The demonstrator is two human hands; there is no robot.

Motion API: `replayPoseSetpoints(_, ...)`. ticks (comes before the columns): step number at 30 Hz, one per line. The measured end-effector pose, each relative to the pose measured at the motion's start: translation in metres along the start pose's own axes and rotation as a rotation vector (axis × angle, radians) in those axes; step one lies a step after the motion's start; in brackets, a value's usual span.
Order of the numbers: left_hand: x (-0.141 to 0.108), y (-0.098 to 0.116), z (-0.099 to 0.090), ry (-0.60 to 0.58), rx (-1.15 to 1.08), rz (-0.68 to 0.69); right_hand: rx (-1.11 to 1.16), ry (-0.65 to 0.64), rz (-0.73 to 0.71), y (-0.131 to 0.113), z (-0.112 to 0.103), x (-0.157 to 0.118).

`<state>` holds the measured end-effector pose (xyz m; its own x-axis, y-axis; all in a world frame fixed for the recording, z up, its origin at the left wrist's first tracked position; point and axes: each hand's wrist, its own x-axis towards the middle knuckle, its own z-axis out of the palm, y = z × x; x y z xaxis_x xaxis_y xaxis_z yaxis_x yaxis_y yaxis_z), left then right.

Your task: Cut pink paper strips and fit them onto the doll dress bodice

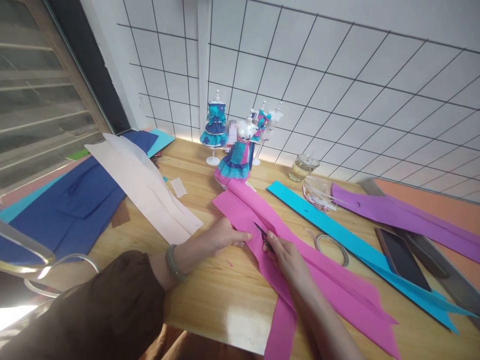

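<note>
A long pink sheet [333,290], thin like crepe paper or cloth, lies in folds across the middle of the table. My left hand [225,235] pinches its left edge, the thumb on top and the fingers mostly hidden under it. Small dark-bladed scissors [259,229] are in my right hand [281,252], their tips pointing up and left over the pink sheet. The fingers wrap the handles, so these are largely covered. Whether the blades touch the sheet I cannot tell.
Doll dress forms in blue and pink dresses [238,155] stand behind the pink sheet, near a glass jar [300,167]. Rightward lie a turquoise strip [318,215], a tape roll [333,249], a phone [403,257] and a purple sheet [393,212]. Pale pink [150,195] and navy sheets [78,200] lie left.
</note>
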<state>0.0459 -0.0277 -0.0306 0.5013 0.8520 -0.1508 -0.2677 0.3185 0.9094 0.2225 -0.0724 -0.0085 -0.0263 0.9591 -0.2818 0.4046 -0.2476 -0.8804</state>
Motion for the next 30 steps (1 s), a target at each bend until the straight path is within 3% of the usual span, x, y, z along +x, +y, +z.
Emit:
replayPoseSetpoints(9,-0.0019,0.0009,0.0003,-0.006,0.028,-0.011,-0.044,0.036,-0.02,0.0009,-0.0006,-0.001)
replayPoseSetpoints(17,0.0017,0.0049,0.0015,-0.018,-0.161,0.041,-0.069,0.041,-0.039,0.0057,-0.0011,0.0003)
replayPoseSetpoints(24,0.003,0.0003,-0.0003,0.071,-0.128,0.002,-0.018,0.009,-0.075,0.0056,0.0015,-0.001)
replayPoseSetpoints(30,0.0017,0.0014,0.003,0.047,-0.108,-0.014,0.006,-0.007,-0.11,0.0052,0.0032,0.0017)
